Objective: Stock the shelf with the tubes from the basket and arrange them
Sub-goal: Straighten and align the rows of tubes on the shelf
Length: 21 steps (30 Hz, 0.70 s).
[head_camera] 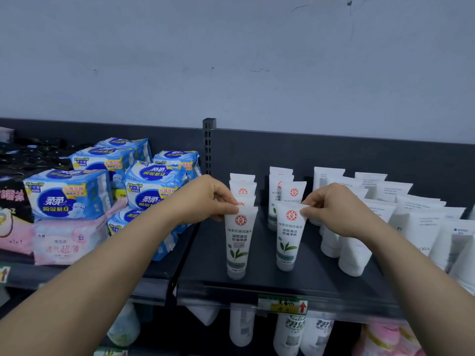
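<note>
Mid-frame, the left hand (210,199) pinched the left tube (237,242), the right hand (331,209) the right tube (288,235), straightening rows; a gentle release looked due next.

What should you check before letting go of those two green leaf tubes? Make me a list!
1. The left hand pinches the left front tube at its top: ok.
2. The right hand pinches the right front tube at its top: ok.
3. Both tubes stand cap-down on the shelf: ok.
4. Labels face forward: ok.
5. Fronts lined up: not ok, the left one looks nearer the edge.
6. The basket: cannot tell, not in view.
</note>
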{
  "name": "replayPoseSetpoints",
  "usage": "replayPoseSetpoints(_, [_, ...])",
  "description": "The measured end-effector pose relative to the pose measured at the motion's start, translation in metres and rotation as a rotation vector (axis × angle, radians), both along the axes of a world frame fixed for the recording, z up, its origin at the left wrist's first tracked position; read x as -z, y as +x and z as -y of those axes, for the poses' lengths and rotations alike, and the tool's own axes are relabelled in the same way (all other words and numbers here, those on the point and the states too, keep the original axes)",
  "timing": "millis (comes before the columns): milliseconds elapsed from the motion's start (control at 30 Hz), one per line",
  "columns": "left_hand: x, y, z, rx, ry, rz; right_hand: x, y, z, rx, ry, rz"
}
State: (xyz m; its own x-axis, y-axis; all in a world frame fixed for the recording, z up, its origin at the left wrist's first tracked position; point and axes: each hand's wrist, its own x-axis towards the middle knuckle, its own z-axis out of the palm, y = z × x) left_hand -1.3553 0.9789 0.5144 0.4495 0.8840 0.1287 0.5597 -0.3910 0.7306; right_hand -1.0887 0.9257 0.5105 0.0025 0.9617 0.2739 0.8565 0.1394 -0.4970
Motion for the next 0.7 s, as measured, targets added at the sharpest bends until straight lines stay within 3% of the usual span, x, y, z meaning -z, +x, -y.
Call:
replayPoseSetpoints(267, [-0.006,0.001,-0.001,-0.004,0.099,-0.055,-0.001,0.008,0.004,-0.085,-0.063,-0.04])
replayPoseSetpoints(467, [-0.02,0.012,-0.009,-0.078,0.233,0.026,-0.017,0.018,0.006,-0.114,-0.202,0.014])
replayPoseSetpoints(533, [-0.023,0.018,-0.013,-0.108,0.286,-0.002,-0.024,0.019,-0.005,-0.052,-0.083,-0.026])
replayPoseSetpoints(600, [-0.026,0.025,-0.017,-0.12,0.343,-0.071,-0.026,0.018,-0.025,0.037,0.062,0.065])
replayPoseSetpoints(700, [-0.026,0.033,-0.022,-0.125,0.372,-0.142,-0.02,0.015,-0.054,0.072,0.022,0.217])
